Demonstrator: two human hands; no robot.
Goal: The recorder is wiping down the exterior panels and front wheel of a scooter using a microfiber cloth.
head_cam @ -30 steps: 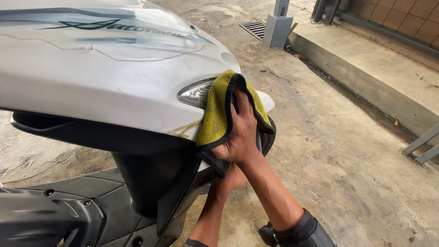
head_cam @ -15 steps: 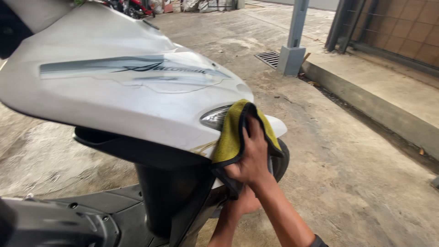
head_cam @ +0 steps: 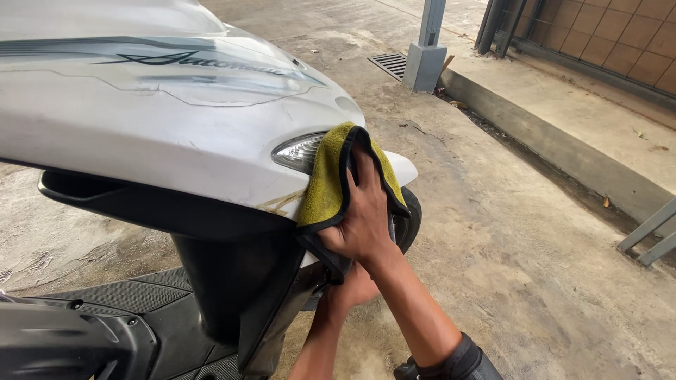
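A white scooter front panel [head_cam: 176, 134] fills the left of the view, with a small headlight [head_cam: 299, 151] at its right edge. My right hand [head_cam: 362, 222] presses a yellow cloth with dark edging [head_cam: 327, 183] flat against the panel just right of the headlight, fingers pointing up. My left hand [head_cam: 352, 288] sits lower, behind my right wrist, at the dangling bottom of the cloth and the panel's lower edge. Its fingers are mostly hidden. The front tyre [head_cam: 408, 222] shows behind the cloth.
Black leg shield and footboard [head_cam: 141, 309] lie at lower left. Wet concrete floor [head_cam: 507, 267] spreads to the right. A raised kerb [head_cam: 563, 151], a grey post on a block [head_cam: 426, 63], a drain grate [head_cam: 391, 63] and metal bars [head_cam: 651, 239] stand at the right.
My right hand keeps the cloth beside the headlight, shifting only slightly over the panel edge. The view itself has swung around the scooter's front.
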